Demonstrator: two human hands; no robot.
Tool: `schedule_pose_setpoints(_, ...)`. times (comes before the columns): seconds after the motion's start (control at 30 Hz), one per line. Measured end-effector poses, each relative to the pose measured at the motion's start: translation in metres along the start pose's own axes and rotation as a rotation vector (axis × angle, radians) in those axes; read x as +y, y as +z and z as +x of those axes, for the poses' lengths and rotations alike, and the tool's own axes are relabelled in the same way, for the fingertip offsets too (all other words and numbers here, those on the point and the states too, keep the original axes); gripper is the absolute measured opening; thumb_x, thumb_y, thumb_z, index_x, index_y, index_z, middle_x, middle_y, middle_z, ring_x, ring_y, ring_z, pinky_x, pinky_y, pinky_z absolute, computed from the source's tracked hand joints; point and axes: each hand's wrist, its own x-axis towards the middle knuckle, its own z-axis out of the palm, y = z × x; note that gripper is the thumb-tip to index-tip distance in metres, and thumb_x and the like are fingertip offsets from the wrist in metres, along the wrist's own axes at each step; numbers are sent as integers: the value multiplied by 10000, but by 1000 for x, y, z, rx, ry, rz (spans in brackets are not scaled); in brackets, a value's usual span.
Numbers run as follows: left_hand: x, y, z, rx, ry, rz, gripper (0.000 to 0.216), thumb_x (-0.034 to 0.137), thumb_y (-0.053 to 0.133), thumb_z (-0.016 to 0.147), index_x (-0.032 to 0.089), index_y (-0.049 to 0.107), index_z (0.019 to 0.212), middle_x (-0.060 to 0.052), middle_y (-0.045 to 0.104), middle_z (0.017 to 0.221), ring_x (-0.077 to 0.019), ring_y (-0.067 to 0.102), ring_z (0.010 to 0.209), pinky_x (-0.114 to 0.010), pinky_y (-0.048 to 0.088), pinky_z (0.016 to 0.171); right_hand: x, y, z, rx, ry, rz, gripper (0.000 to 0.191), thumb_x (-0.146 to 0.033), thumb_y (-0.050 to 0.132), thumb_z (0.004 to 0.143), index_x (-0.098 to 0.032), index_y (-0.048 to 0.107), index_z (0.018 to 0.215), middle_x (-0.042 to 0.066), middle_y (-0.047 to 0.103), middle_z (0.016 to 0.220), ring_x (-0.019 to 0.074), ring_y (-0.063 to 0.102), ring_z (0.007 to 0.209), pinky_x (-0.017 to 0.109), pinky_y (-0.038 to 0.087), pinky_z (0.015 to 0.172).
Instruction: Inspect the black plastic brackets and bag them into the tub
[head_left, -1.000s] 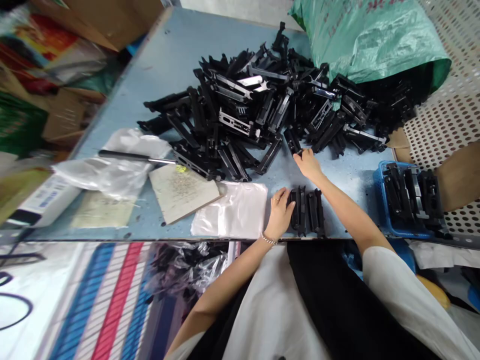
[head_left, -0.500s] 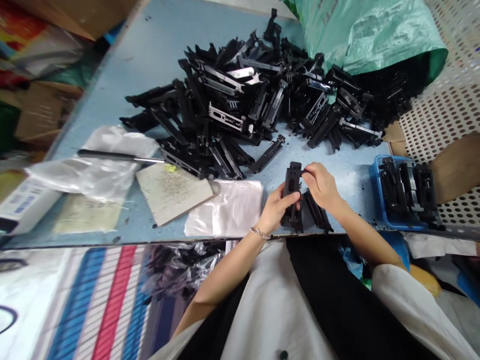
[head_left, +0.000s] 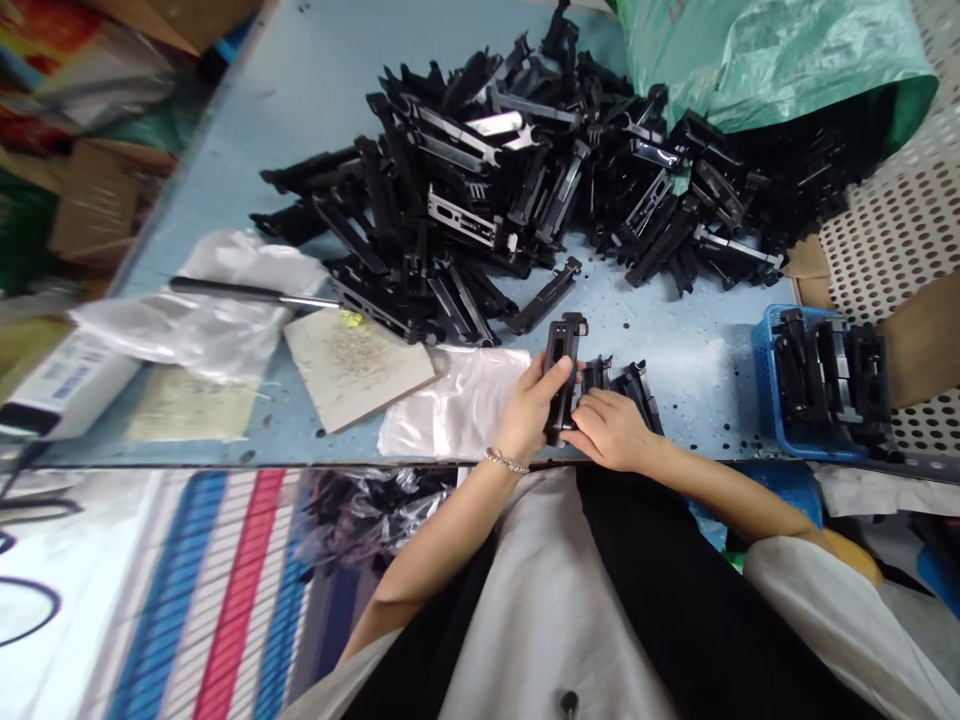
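A long black slotted part [head_left: 561, 345], about hand-length, stands nearly lengthwise before me at the table's front edge. My left hand [head_left: 531, 405] is wrapped round it from the left, with the thumb across its face. From the right, my right hand [head_left: 611, 428] has its fingers closed at the lower end of the same part; the exact grip of the fingertips is partly hidden. Just beyond the right hand lie two similar black parts, a nearer-left one [head_left: 596, 373] and a right one [head_left: 639, 392], both partly covered by the hand.
A large heap of black parts [head_left: 465, 215] spreads over the blue table [head_left: 337, 60], running into a green bag [head_left: 780, 60]. A blue basket [head_left: 772, 400] holds several. Left lie clear plastic bags [head_left: 450, 405], a tile-like board [head_left: 352, 365] and a black-handled screwdriver [head_left: 225, 288].
My right hand has come down from the part's upper end to its lower end. My left hand and the part have shifted slightly left. The parts beyond the right hand show more.
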Motion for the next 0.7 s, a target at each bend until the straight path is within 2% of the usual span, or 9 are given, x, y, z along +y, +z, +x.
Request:
schedule_pose_setpoints(0.1, -13, -14, 3, 92, 158, 98, 632, 426, 775, 831, 295, 478, 1373, -13, 658, 1067, -158, 696, 794, -291, 574, 724, 0, -2, 6, -109, -28, 71, 401, -423, 384, 1084, -214, 604, 823, 70, 666, 818, 216, 602, 782, 356, 486, 718)
schedule_pose_setpoints(0.17, -29, -25, 5, 146, 183, 217, 580, 374, 712, 887, 274, 450, 1394, -26, 640, 1066, -178, 691, 843, -330, 578, 815, 9, -8, 21, -131, 28, 117, 379, -393, 374, 1092, -209, 630, 881, 62, 686, 875, 208, 631, 834, 350, 508, 756)
schedule_pose_setpoints(0.23, -48, -31, 7, 152, 162, 351, 466, 328, 625, 935, 220, 490, 1368, -63, 652, 1086, -228, 682, 1013, -393, 544, 978, 28, -10, 46, -45, 114, 77, 309, -328, 393, 1087, -189, 660, 1015, 86, 703, 1005, 221, 647, 949, 370, 529, 830)
schedule_pose_setpoints(0.3, -68, -29, 6, 115, 213, 470, 442, 292, 586, 942, 188, 516, 1366, -121, 641, 1257, -279, 597, 1265, -468, 440, 1149, 55, -7, 77, 64, 156, -50, 270, -209, 424, 1058, -168, 640, 1215, 135, 671, 1237, 252, 614, 1147, 420, 525, 952)
schedule_pose_setpoints(0.37, -85, -23, 4, 68, 320, 565, 442, 290, 581, 937, 176, 541, 1362, -165, 524, 1483, -301, 447, 1452, -509, 315, 1250, 85, 1, 107, 79, 118, -186, 399, -57, 432, 1007, -173, 585, 1356, 143, 577, 1439, 260, 518, 1336, 460, 464, 1089)
schedule_pose_setpoints(0.43, -92, -18, 5, 21, 372, 622, 421, 317, 594, 929, 170, 587, 1323, -179, 444, 1570, -309, 372, 1513, -521, 256, 1280, 110, 8, 130, 19, 76, -318, 416, -19, 458, 994, -171, 596, 1356, 122, 599, 1421, 260, 478, 1382, 499, 383, 1172)
schedule_pose_setpoints(0.5, -90, -17, 9, 1, 322, 574, 423, 366, 619, 919, 171, 607, 1294, -184, 483, 1541, -309, 417, 1490, -525, 286, 1268, 122, 11, 139, -28, 65, -400, 296, -80, 510, 1014, -146, 652, 1265, 112, 674, 1276, 266, 522, 1316, 514, 365, 1173)
schedule_pose_setpoints(0.6, -73, -21, 21, 49, 208, 272, 508, 450, 634, 911, 210, 545, 1351, -167, 552, 1479, -268, 553, 1382, -485, 417, 1188, 103, 13, 125, -8, 99, -436, 185, -208, 586, 1017, -134, 685, 1154, 129, 695, 1137, 293, 575, 1170, 524, 445, 1058)
schedule_pose_setpoints(0.7, -52, -20, 33, 116, 211, -16, 515, 498, 617, 923, 287, 486, 1374, -109, 613, 1409, -200, 640, 1254, -385, 531, 1052, 58, 17, 86, 57, 133, -411, 210, -244, 583, 1014, -155, 655, 1190, 154, 670, 1129, 310, 579, 1090, 495, 506, 908)
